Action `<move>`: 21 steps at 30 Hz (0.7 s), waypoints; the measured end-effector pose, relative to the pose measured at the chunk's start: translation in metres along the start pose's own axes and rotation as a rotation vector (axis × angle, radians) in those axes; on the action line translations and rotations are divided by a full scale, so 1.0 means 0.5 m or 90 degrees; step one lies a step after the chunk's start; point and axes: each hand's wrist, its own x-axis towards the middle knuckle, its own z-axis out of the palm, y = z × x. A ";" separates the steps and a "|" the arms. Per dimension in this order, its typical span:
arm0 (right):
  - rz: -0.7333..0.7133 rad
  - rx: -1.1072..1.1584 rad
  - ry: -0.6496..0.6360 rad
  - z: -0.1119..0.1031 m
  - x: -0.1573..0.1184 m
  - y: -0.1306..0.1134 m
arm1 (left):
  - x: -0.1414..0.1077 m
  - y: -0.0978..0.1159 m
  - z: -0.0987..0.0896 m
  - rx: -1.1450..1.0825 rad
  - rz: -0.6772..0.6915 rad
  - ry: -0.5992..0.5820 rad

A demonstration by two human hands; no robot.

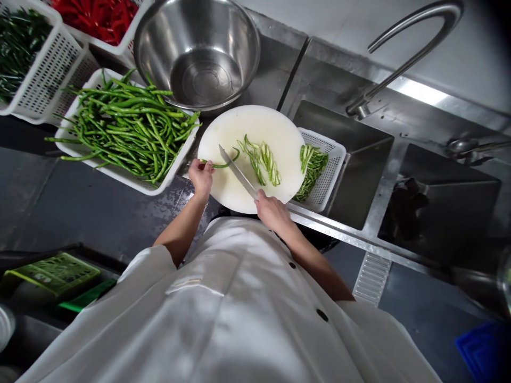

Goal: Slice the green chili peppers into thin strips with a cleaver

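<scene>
On a round white cutting board (223, 125) lie several pieces of sliced green chili (263, 159). My left hand (200, 175) pinches a long green chili pepper (220, 166) at the board's left edge. The pepper's curved far end reaches past a kitchen knife (241, 174). Wrapped round the knife's handle is my right hand (273, 213), at the near edge of the board. The blade points away to the upper left and crosses the pepper; whether it touches the pepper I cannot tell. Left of the board, a white basket (115, 173) is heaped with whole green chilies (136, 125).
A large steel bowl (199, 74) stands behind the board. Right of it, a white perforated basket (333, 159) with cut chilies sits partly under the board, over a sink (359, 181). A faucet (361, 106) rises behind. Baskets of red peppers (99, 21) and dark green peppers (19, 48) stand upper left.
</scene>
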 end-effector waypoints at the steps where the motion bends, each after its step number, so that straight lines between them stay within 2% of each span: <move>1: -0.003 -0.005 -0.001 -0.002 0.009 -0.007 | 0.004 0.007 -0.009 0.028 0.029 0.005; 3: -0.007 -0.003 0.005 -0.001 0.015 -0.005 | 0.009 0.027 -0.030 0.116 0.139 0.000; 5: -0.003 0.007 0.003 0.007 0.004 0.015 | 0.008 0.048 -0.046 0.237 0.304 -0.049; 8: 0.015 0.027 -0.023 0.023 -0.026 0.065 | -0.013 0.062 -0.039 0.407 0.525 -0.196; 10: 0.027 0.041 -0.034 0.034 -0.043 0.098 | -0.035 0.049 -0.014 0.476 0.614 -0.308; 12: 0.042 0.049 -0.032 0.045 -0.055 0.123 | -0.055 0.022 0.013 0.514 0.657 -0.401; 14: 0.049 0.049 -0.024 0.054 -0.062 0.136 | -0.067 -0.008 0.029 0.529 0.663 -0.449; 17: 0.051 0.035 -0.020 0.064 -0.071 0.138 | -0.062 -0.035 0.028 0.515 0.637 -0.452; 21: 0.060 0.015 -0.033 0.064 -0.076 0.131 | -0.021 -0.030 0.011 0.504 0.595 -0.465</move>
